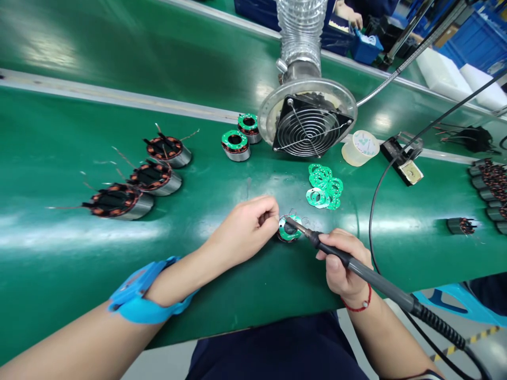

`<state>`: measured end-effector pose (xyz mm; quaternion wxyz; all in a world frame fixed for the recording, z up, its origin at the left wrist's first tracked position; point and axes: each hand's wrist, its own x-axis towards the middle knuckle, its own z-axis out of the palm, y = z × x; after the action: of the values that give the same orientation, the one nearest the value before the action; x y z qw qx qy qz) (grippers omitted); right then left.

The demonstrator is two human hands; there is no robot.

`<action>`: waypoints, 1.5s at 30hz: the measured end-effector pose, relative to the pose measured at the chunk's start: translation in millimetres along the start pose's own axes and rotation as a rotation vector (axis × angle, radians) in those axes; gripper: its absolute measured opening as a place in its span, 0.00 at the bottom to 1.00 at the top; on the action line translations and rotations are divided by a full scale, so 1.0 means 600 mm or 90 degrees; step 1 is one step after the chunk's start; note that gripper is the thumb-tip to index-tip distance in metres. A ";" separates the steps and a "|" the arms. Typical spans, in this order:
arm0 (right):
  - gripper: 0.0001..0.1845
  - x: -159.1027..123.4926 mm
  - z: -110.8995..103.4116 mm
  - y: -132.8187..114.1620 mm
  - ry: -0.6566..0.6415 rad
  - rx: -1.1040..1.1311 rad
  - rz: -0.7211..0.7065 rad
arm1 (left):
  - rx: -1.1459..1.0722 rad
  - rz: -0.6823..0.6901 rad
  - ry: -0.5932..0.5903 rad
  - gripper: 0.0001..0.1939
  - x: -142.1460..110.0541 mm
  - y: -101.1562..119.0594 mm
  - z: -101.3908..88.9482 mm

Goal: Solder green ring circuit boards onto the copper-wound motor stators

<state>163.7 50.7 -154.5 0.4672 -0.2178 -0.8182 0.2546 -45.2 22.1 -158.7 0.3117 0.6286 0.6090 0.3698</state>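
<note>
My right hand [343, 264] is wrapped round the black handle of a soldering iron [358, 269], whose tip rests on a small motor stator with a green ring board [289, 228] on the green bench. My left hand [247, 227], with a blue wrist strap [144, 293] on the arm, is closed in a pinch right beside the stator's left side; what it pinches is too small to make out. A pile of loose green ring boards [325, 186] lies just beyond the stator.
Three wound stators with loose wires [152, 177] lie at the left, two stators with green boards [240, 138] near a fume fan [309, 124]. A tape roll [359, 148], an iron stand [404, 161] and more stators [489, 187] sit at the right. Another person's hand [350, 16] shows at the back.
</note>
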 end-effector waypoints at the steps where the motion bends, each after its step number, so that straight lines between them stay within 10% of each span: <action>1: 0.13 -0.003 0.001 0.002 0.006 0.006 0.000 | 0.000 0.001 -0.001 0.10 0.000 0.000 0.000; 14: 0.26 -0.006 0.023 0.020 -0.143 -0.111 0.166 | -0.035 -0.057 -0.028 0.07 -0.001 -0.006 -0.002; 17: 0.25 -0.011 0.027 0.025 -0.107 -0.084 0.186 | -0.056 -0.066 -0.111 0.19 -0.013 -0.011 -0.002; 25: 0.21 -0.007 0.026 0.033 -0.057 -0.029 0.212 | 0.127 0.131 -0.070 0.20 -0.027 -0.019 0.035; 32: 0.17 0.002 0.022 0.021 -0.051 0.115 0.270 | 0.434 0.520 0.136 0.18 -0.023 -0.017 0.033; 45: 0.25 -0.003 0.020 0.015 0.012 -0.060 0.088 | 0.103 0.178 0.083 0.20 -0.032 0.001 0.035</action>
<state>155.2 54.4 -166.5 0.4453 -0.2977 -0.8081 0.2452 -26.8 4.0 -171.4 0.1657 0.7049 0.5624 0.3993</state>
